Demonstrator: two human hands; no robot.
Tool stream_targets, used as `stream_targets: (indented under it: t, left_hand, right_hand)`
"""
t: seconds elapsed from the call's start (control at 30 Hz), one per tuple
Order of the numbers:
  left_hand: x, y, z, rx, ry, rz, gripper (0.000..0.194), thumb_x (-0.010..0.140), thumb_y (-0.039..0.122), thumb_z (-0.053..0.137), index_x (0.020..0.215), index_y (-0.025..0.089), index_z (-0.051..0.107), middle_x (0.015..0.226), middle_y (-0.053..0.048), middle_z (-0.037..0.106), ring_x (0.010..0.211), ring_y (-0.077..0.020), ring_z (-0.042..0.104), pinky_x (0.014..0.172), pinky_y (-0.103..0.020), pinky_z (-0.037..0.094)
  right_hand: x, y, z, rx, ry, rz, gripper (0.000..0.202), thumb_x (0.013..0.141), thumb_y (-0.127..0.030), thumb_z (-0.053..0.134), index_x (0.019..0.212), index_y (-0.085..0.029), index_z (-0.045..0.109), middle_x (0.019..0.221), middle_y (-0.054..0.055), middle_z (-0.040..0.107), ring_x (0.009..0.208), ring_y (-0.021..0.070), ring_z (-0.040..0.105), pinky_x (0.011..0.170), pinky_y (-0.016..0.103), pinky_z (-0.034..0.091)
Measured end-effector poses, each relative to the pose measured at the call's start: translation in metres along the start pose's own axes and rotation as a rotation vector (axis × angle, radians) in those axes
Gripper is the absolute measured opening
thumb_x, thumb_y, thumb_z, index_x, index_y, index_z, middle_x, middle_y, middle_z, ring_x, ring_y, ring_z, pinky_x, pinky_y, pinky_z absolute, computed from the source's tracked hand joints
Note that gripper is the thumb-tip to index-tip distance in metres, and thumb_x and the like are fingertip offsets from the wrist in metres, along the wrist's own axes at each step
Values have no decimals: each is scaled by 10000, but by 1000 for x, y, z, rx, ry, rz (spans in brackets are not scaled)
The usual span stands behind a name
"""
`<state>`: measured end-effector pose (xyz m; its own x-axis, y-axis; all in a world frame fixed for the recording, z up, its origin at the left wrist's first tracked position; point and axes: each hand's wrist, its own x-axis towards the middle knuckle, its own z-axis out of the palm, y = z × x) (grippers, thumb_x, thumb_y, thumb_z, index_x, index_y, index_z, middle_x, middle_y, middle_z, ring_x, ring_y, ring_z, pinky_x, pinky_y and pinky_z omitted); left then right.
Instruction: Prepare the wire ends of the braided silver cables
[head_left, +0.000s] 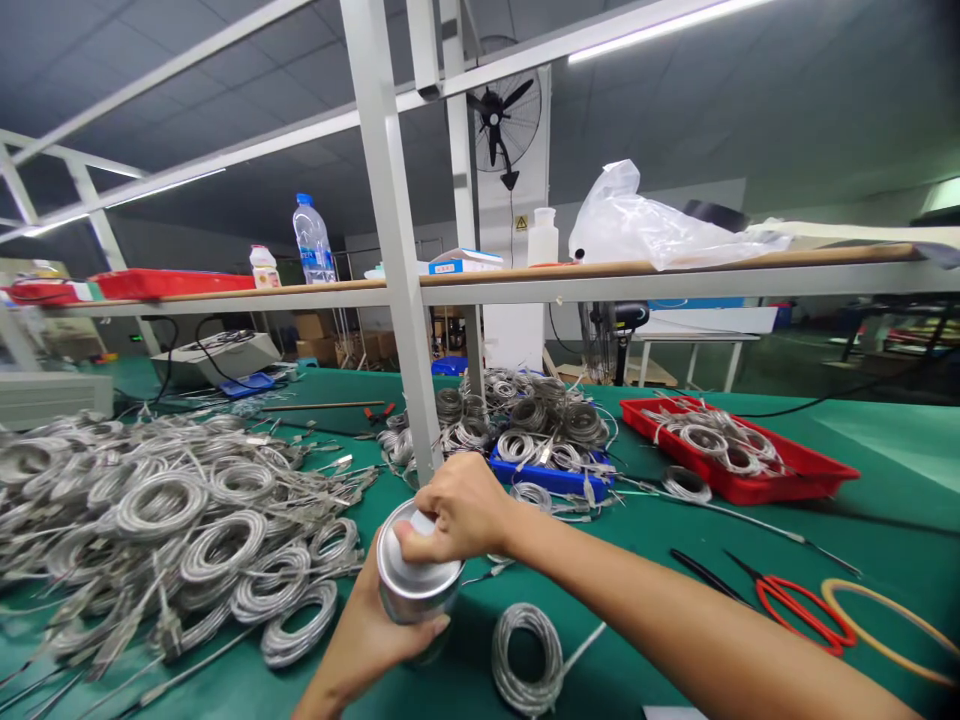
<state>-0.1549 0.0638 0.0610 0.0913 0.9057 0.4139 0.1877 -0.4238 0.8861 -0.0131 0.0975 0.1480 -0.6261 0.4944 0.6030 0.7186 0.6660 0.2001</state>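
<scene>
The worktop (900,560) in front of me is plain green. Toward seven o'clock gleams a silver can (416,590); at eight, silvery-grey cable coils (195,505). I see a bright blue tray (551,479) at five, a red tray (787,490) past three, orange-red scissor handles (787,582) at four.

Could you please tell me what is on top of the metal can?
On the metal can, a whitish piece shows under the right hand, which hides the rest from view.

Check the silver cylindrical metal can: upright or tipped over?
Roughly upright: the can shows its round top uppermost, under the right hand, and its side below.
</scene>
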Motion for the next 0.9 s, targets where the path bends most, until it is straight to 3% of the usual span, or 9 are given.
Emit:
stream_targets:
  t: [0.13,0.23,0.4,0.63,0.77,0.9]
  left_hand:
    - [1,-1,9,48,64,50,860,537,253,688,1299,195,294,1247,-111,502,1121,-292,488,957,-431,371]
    - [-3,-2,17,127,150,52,976,505,272,728,1335,212,218,1295,-128,442,1152,-307,453,952,-452,363]
    - [-11,-1,23,213,259,-35,937,530,326,729,1324,227,241,1164,-124,556,981,-309,579,801,-435,474]
    - [-9,-6,16,122,157,116,827,536,282,696,1271,216,322,1182,-98,544,1073,-305,519,879,-436,436]
    - [-8,-15,14,45,59,130,803,489,261,706,1218,207,372,1117,-89,580,968,-301,581,873,-438,450]
    - [-8,-17,15,-25,-7,97,820,519,287,695,1257,207,345,1063,-82,611,884,-288,623,824,-430,488]
  right_hand:
    - [1,0,-10,-71,-41,109,430,752,-438,427,562,-157,691,544,89,692,497,166,596,456,253,252]
    - [4,-13,-20,-125,-82,198,438,784,-429,451,588,-131,705,558,112,694,524,205,625,486,267,315]
    - [8,-34,-31,-167,-127,317,427,815,-364,462,564,-114,699,528,124,681,484,221,622,479,290,354]
    - [-4,-20,-26,-118,-108,63,370,742,-339,428,536,-159,677,509,84,679,464,186,581,485,289,298]
    - [-10,-11,-23,-110,-103,-141,390,769,-386,390,527,-179,616,494,58,646,466,162,532,513,307,269]
    - [-15,4,-33,-81,-144,-352,428,823,-503,363,642,-183,583,589,23,641,541,147,519,528,298,272]
